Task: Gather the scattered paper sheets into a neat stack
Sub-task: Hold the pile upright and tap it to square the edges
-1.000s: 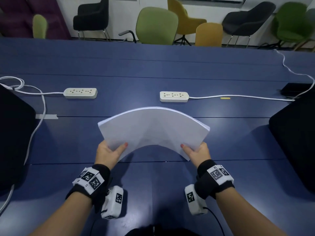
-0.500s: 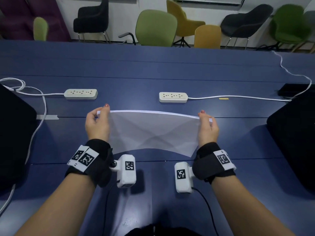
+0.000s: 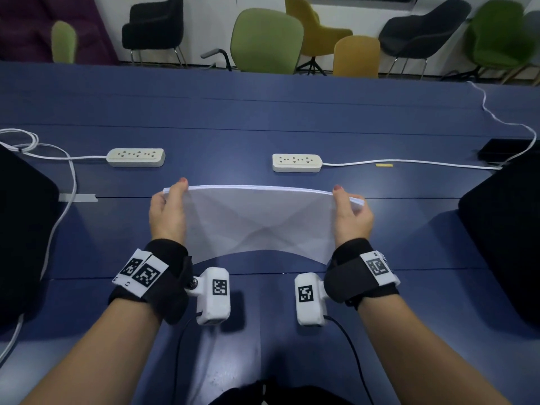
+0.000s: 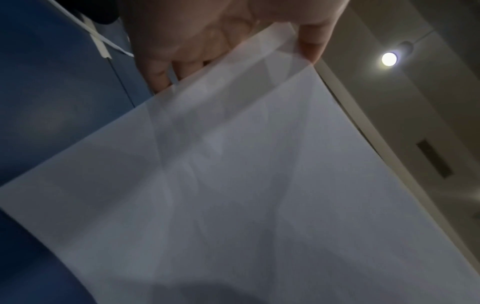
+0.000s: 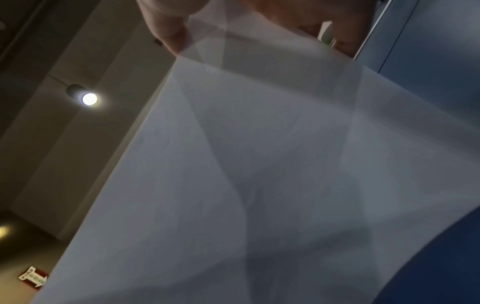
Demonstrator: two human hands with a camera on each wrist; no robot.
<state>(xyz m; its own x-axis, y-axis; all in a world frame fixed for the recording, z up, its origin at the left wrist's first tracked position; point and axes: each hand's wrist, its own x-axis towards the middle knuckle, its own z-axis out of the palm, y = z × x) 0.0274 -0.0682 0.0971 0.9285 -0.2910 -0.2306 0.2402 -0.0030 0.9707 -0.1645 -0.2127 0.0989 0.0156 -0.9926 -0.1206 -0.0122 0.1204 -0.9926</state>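
Note:
A stack of white paper sheets (image 3: pixel 260 220) stands nearly upright on its lower edge over the blue table (image 3: pixel 263 118), bowed a little in the middle. My left hand (image 3: pixel 166 211) grips the stack's left side, thumb toward me and fingers behind. My right hand (image 3: pixel 350 214) grips the right side the same way. In the left wrist view the paper (image 4: pixel 246 195) fills the frame, with my fingers (image 4: pixel 161 76) curled behind its edge. The right wrist view shows the sheets (image 5: pixel 259 174) pinched under the thumb (image 5: pixel 168 30). Overlapping sheet edges show through the paper.
Two white power strips (image 3: pixel 136 156) (image 3: pixel 296 162) lie beyond the paper, with cables running to the left and right. Black objects (image 3: pixel 23 229) (image 3: pixel 508 238) sit at both table sides. A strip of tape (image 3: pixel 77 197) lies to the left. Chairs stand behind the table.
The stack has gone from lying arched and flat in front of me to standing on edge. Both hands slid from its near corners to its sides.

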